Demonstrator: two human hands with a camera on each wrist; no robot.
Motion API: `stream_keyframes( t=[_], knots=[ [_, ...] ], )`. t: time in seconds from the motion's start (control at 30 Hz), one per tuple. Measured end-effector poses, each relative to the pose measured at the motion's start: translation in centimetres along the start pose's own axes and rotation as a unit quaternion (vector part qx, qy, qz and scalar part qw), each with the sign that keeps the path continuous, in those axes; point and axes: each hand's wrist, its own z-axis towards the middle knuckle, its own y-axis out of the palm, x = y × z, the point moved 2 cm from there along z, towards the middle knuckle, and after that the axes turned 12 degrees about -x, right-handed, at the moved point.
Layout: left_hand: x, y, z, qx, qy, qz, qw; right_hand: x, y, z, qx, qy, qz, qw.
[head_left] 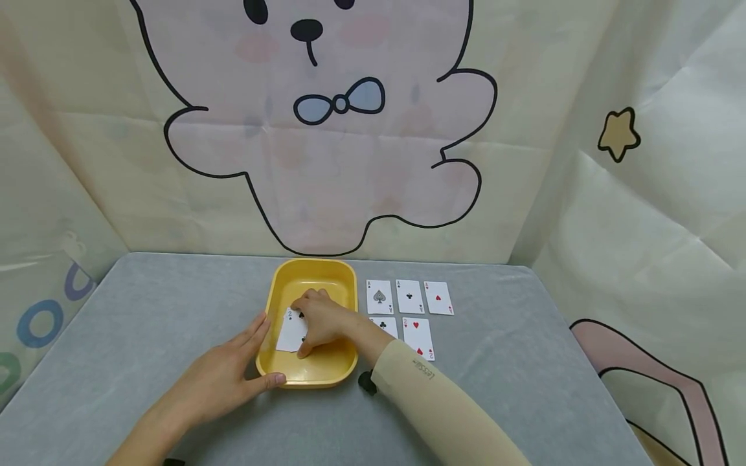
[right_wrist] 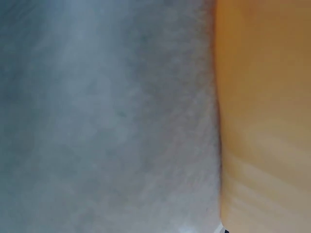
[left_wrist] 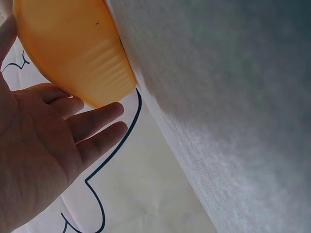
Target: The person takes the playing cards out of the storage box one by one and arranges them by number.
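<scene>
A yellow tray (head_left: 327, 378) rests on the table in the head view. My left hand (head_left: 233, 369) touches it at the near left corner, fingers along the left rim and thumb on the front rim. In the left wrist view, its fingers (left_wrist: 97, 122) lie extended beside the tray's outer wall (left_wrist: 73, 43). Inside the tray, my right hand (head_left: 326, 318) pinches a white playing card (head_left: 289, 335), marked 2 with black pips, between thumb and fingertips. That hand covers the card's right part. The right wrist view shows only table and tray wall (right_wrist: 267, 121).
Right of the tray lie an ace of spades (head_left: 379, 297), an ace of clubs (head_left: 410, 296) and an ace of hearts (head_left: 439, 298). Below them are a black-club card (head_left: 383, 325), partly behind my forearm, and a two of hearts (head_left: 418, 338). Grey cloth covers the table (head_left: 513, 388).
</scene>
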Motion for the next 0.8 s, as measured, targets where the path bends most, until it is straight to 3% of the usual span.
stream_keyframes(
  t=[0.57,0.8],
  knots=[
    [-0.11,0.12,0.09,0.002,0.004,0.003,1.0,0.09,-0.03,-0.19,0.011,0.005,-0.005,1.0],
    [-0.1,0.08,0.07,0.003,0.005,0.004,1.0,-0.01,-0.27,-0.31,0.028,0.001,-0.044,0.999]
  ],
)
